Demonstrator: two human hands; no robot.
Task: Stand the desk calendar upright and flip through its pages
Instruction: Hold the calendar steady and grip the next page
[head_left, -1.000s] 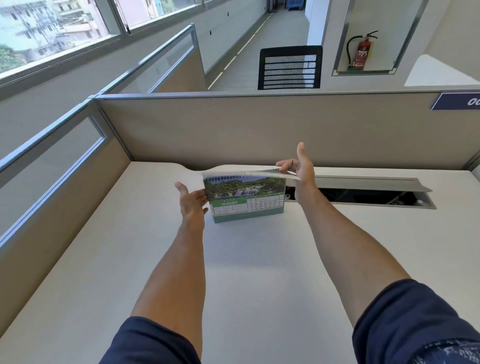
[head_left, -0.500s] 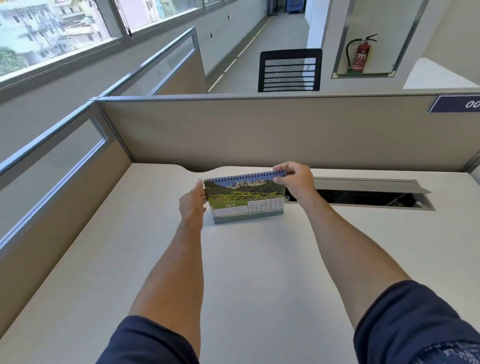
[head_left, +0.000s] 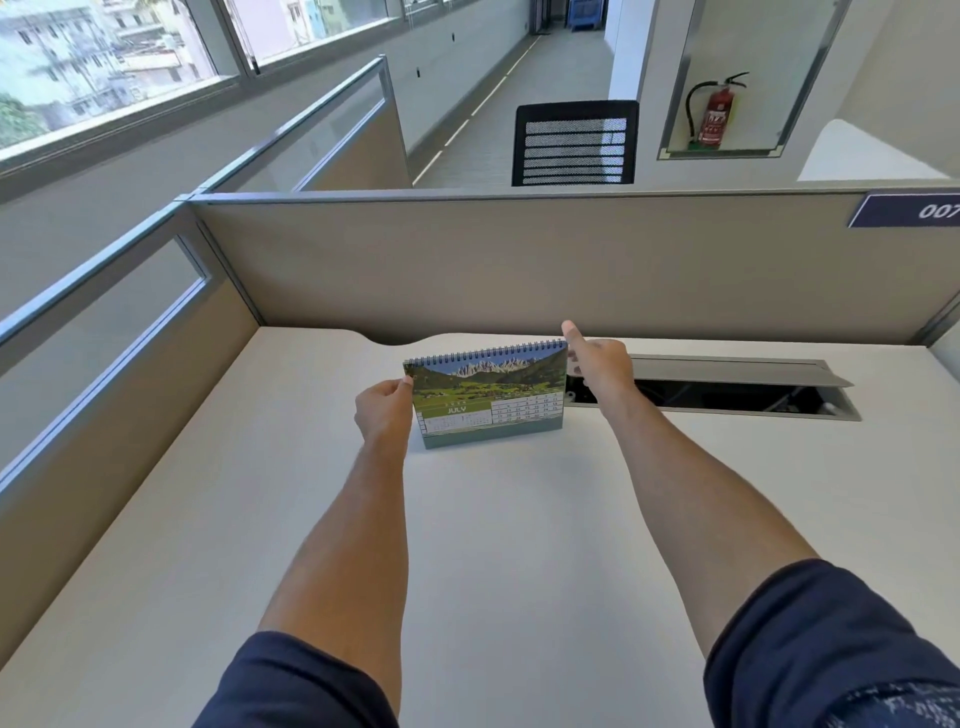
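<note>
The desk calendar (head_left: 488, 395) stands upright on the pale desk (head_left: 493, 545), near its far edge. It is spiral-bound along the top, and the page facing me shows a green mountain valley and JULY. My left hand (head_left: 382, 410) pinches its left edge, thumb in front and fingers behind. At the top right corner is my right hand (head_left: 600, 364): its thumb points up, clear of the spiral, and its fingers are hidden behind the calendar's right edge.
An open cable trough (head_left: 727, 395) with a raised grey lid lies in the desk, just right of the calendar. Beige partitions close the desk at the back (head_left: 519, 260) and on the left (head_left: 130, 364). A black chair (head_left: 574, 143) stands beyond.
The AUGUST page went over the top and JULY now faces me. My left hand closed on the calendar's left edge. My right hand let go of the top corner and raised its thumb.
</note>
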